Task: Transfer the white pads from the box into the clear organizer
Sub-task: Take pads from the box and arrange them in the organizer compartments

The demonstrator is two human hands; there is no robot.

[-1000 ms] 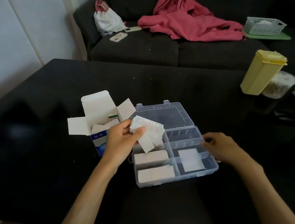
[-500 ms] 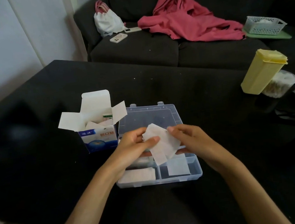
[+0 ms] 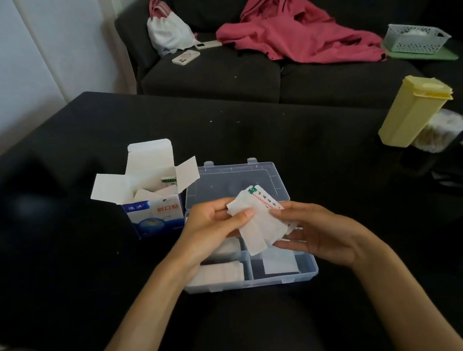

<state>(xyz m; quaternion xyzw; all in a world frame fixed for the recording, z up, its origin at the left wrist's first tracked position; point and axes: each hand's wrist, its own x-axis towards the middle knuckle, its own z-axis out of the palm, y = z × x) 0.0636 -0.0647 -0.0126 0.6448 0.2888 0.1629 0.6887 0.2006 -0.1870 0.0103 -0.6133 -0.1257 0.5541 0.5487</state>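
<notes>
1. Over the clear organizer (image 3: pixel 283 277), near the middle of the view, both hands hold a small fanned bunch of white pads (image 3: pixel 259 224) in the air.
2. The left hand (image 3: pixel 210 227) comes in from 7 o'clock; its thumb lies across the front of the bunch and its fingers curl behind, so it is closed on the pads.
3. The right hand (image 3: pixel 319 234) comes in from 5 o'clock; its thumb tip presses the right edge of the same bunch and its fingers are half curled under the pads.
4. One sheet at the back of the bunch carries green and red print along its upper edge; the print is too small to read.
5. The organizer sits on the dark table (image 3: pixel 277 129) with its lid (image 3: pixel 259 177) folded open toward 12 o'clock, lying flat.
6. Its front-left compartment holds a stack of white pads, the compartment behind that holds more, partly hidden by the left wrist, and the front-right compartment holds a flat white square.
7. The box (image 3: pixel 153 214) stands just beside the organizer at its 10 o'clock, upright, all top flaps spread open, with more white pads showing inside.
8. At 3 o'clock on the table a yellow container (image 3: pixel 412 112) leans tilted against a small clear tub (image 3: pixel 440 132).
9. Beyond the table at 12 o'clock stands a dark sofa (image 3: pixel 212 72) with a pink garment (image 3: pixel 294 30), a white bag (image 3: pixel 169 31), a phone (image 3: pixel 185 57) and a white basket (image 3: pixel 414 39) on it.
</notes>
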